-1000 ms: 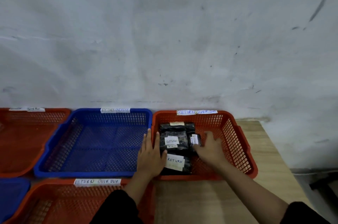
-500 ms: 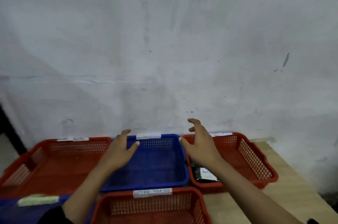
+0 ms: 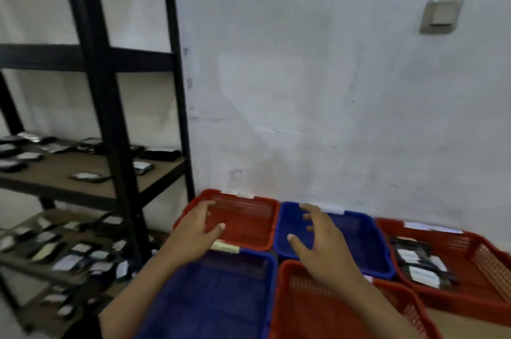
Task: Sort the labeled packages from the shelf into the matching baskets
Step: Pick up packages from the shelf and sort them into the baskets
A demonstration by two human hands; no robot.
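My left hand (image 3: 193, 231) hovers with spread fingers over the near edge of the back-left red basket (image 3: 249, 197), holding nothing. My right hand (image 3: 320, 244) hangs with fingers apart above the back blue basket (image 3: 370, 231), also without anything in it. The red basket at the right (image 3: 475, 239) holds several black packages with white labels (image 3: 417, 264). A black metal shelf (image 3: 110, 117) stands at the left, with many black labeled packages on its middle board (image 3: 85, 177) and on its lower board (image 3: 69, 253).
A blue basket (image 3: 221, 297) and a red basket (image 3: 312, 308) sit nearest me on the wooden table (image 3: 464, 327). White paper labels are taped to the basket rims. A white wall with a switch plate (image 3: 439, 16) rises behind the baskets.
The view has swung left, bringing the shelf into sight. Both hands left the right red basket and its packages and now hover over the back-left baskets.
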